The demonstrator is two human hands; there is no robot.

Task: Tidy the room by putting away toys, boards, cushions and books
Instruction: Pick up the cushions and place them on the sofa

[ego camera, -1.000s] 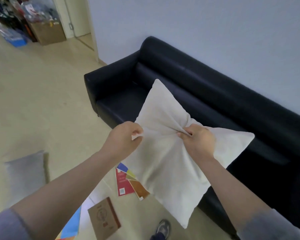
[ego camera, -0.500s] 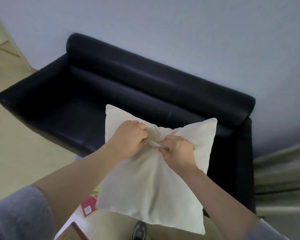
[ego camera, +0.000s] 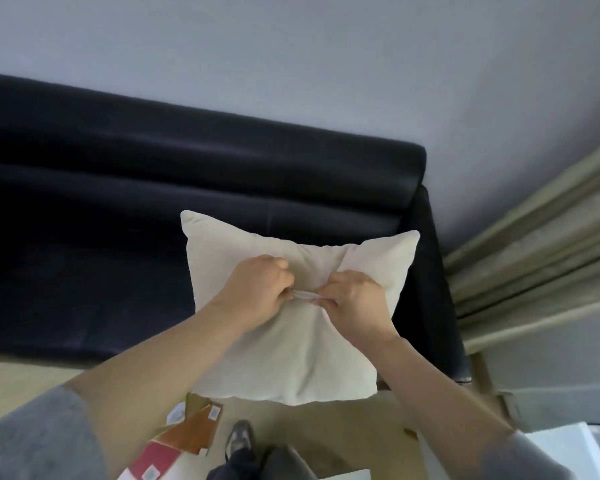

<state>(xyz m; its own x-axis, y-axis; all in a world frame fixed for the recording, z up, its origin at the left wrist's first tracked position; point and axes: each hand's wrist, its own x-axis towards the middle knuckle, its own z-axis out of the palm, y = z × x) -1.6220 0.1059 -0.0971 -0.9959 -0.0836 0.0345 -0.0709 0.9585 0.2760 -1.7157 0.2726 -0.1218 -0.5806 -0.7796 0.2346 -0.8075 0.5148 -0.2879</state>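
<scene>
One cushion [ego camera: 291, 355], cream, square, plain cover with no label or print showing. It sits at the centre of the frame, held up in front of the right end of the sofa, its lower edge above the floor. Whether its back touches the sofa cannot be told.

Two hands, both on the cushion. The left hand [ego camera: 257, 292] and right hand [ego camera: 355, 306] meet at the middle of the cover. The left fingers [ego camera: 283, 266] are clenched round a gathered fold of the fabric, and the right fingers [ego camera: 329, 293] pinch the same fold from the other side. A taut ridge of cloth runs between them. Two grey sleeves show at the lower corners.

One sofa [ego camera: 118, 202], black and leather-like, runs across the left and middle of the frame against a pale wall. No brand mark is visible.

One curtain [ego camera: 534, 258], beige and pleated, at the right edge.

Three flat items lie overlapped on the floor [ego camera: 343, 431] at lower centre: one tan [ego camera: 196, 403], one orange-brown [ego camera: 191, 436], one red [ego camera: 158, 457]. Two small square stickers show, one on the orange-brown item [ego camera: 214, 412] and one on the red [ego camera: 149, 474]. Their printing is too small to read.

One shoe [ego camera: 238, 441], dark, at bottom centre, just beside the flat items.

One white surface [ego camera: 561, 448] in the lower right corner, its nature unclear.
</scene>
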